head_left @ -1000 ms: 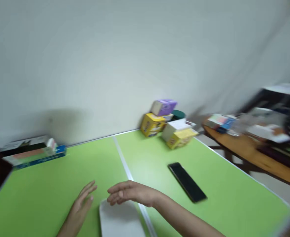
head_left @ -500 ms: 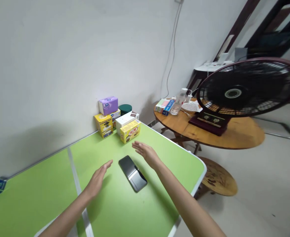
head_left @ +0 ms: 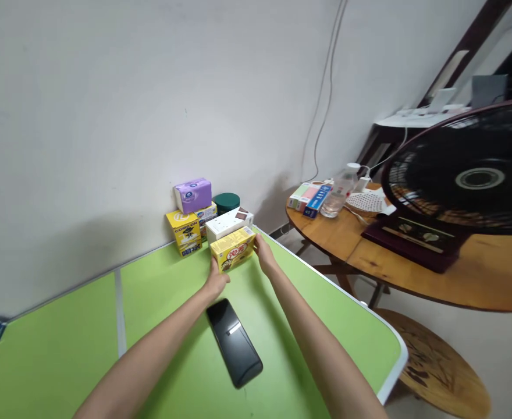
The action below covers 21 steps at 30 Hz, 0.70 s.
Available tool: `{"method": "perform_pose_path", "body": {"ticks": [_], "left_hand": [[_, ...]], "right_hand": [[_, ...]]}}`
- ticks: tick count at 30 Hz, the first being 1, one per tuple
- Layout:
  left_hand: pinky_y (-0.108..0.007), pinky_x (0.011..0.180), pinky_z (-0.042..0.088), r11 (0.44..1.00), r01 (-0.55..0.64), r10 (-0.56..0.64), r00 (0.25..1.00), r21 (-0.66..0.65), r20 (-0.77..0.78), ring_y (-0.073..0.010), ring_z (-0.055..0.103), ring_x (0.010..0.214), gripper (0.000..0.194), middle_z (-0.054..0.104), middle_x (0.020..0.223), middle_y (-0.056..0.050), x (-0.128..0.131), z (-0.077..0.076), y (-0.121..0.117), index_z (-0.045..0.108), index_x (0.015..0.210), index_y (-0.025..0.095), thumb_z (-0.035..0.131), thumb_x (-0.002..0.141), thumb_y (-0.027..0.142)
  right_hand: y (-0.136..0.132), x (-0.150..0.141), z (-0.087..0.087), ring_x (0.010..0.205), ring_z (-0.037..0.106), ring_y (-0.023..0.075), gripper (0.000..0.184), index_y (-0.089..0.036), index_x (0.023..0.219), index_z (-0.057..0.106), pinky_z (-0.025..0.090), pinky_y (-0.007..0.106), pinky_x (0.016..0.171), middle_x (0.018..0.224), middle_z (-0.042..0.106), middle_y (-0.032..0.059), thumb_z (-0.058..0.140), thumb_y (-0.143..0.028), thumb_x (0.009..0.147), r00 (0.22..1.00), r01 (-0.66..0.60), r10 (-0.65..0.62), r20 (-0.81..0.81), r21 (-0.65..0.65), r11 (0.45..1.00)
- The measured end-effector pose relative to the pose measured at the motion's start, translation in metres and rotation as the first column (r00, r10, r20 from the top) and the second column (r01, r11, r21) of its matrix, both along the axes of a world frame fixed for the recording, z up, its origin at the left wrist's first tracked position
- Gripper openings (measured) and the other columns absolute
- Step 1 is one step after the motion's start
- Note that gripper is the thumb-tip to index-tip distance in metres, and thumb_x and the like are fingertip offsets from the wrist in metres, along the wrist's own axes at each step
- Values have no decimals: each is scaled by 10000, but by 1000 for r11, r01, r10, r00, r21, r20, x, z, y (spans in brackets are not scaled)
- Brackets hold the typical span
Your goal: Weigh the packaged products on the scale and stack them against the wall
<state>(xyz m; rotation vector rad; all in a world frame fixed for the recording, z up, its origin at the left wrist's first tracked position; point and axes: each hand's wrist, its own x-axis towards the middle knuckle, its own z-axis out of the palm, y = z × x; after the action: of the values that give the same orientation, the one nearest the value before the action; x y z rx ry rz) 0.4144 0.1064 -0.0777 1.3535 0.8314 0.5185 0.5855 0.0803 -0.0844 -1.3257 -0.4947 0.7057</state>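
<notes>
A small yellow snack box [head_left: 234, 249] stands at the far part of the green table [head_left: 81, 314]. My left hand [head_left: 215, 281] grips its left end, with the thumb pointing forward along the front and the fingers partly hidden. At the right end, the fingers of my right hand [head_left: 263, 255] are pressed against the box. Directly behind it is a white box [head_left: 226, 223]. A black smartphone [head_left: 234, 343] lies flat on the table between my forearms, screen up.
Left of the held box, a purple tissue pack [head_left: 192, 196] rests on yellow cartons [head_left: 184, 230], near a green lid [head_left: 227, 202]. A wall runs behind. To the right, a wooden table [head_left: 338, 244] carries a fan [head_left: 478, 177], a plastic bottle [head_left: 340, 192] and small boxes [head_left: 310, 199].
Both hands have moved forward from beside the phone to the yellow snack box and closed on its two ends. The camera view has shifted, with the fan now farther right.
</notes>
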Motion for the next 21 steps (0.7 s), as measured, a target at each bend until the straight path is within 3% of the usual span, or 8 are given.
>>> {"method": "perform_pose_path", "body": {"ticks": [2, 5, 9, 13, 17, 21], "left_hand": [[-352, 1139, 114, 1000, -4, 4, 1000, -2, -18, -256, 128, 1407, 1112, 121, 1543, -134, -19, 4, -11, -59, 1452, 92, 534, 516, 11], [-355, 1142, 100, 1000, 2, -2, 999, -16, -34, -235, 108, 1412, 1105, 104, 1552, -84, -74, 22, -33, -31, 1463, 139, 528, 516, 24], [-397, 1145, 48, 996, 43, -38, 997, 73, -68, -238, 27, 1419, 1002, 63, 1560, -2, -190, 61, -67, 57, 1472, 222, 509, 590, 80], [-419, 1146, 50, 989, -106, 125, 973, 104, -192, -247, 78, 1416, 898, 172, 1542, 9, -315, 90, -102, 165, 1463, 220, 467, 626, 99], [-460, 1134, 133, 944, -329, 315, 898, 5, -308, -266, 129, 1407, 851, 249, 1519, -14, -405, 90, -136, 191, 1457, 217, 487, 663, 136], [-435, 1130, 172, 892, -452, 425, 850, -14, -312, -264, 141, 1404, 809, 193, 1531, -5, -438, 75, -160, 251, 1442, 230, 551, 691, 200]], "right_hand": [[-15, -17, 4, 1253, 451, 273, 474, -218, 1128, 628, 325, 447, 1055, 1284, 590, 28, 416, -464, 781, 998, -29, 28, 48, 16, 999], [-50, -61, 19, 1302, 388, 255, 497, -244, 1199, 587, 256, 421, 1102, 1350, 529, -15, 470, -317, 721, 987, -112, 107, 118, 35, 993], [-99, -150, 43, 1332, 349, 252, 654, -285, 1330, 455, 231, 428, 1118, 1408, 458, -37, 472, -216, 680, 929, -332, 326, 175, 8, 943], [-135, -252, 49, 1347, 327, 250, 718, -343, 1409, 291, 234, 461, 1117, 1492, 313, -51, 460, -219, 723, 809, -565, 569, 148, -71, 822], [-156, -330, 39, 1392, 230, 224, 686, -348, 1432, 216, 169, 461, 1143, 1524, 227, -56, 425, -222, 790, 679, -697, 717, 158, -171, 697], [-161, -370, 24, 1395, 226, 235, 654, -335, 1434, 220, 172, 460, 1143, 1530, 213, -47, 417, -274, 814, 648, -721, 749, 140, -204, 662]]}}
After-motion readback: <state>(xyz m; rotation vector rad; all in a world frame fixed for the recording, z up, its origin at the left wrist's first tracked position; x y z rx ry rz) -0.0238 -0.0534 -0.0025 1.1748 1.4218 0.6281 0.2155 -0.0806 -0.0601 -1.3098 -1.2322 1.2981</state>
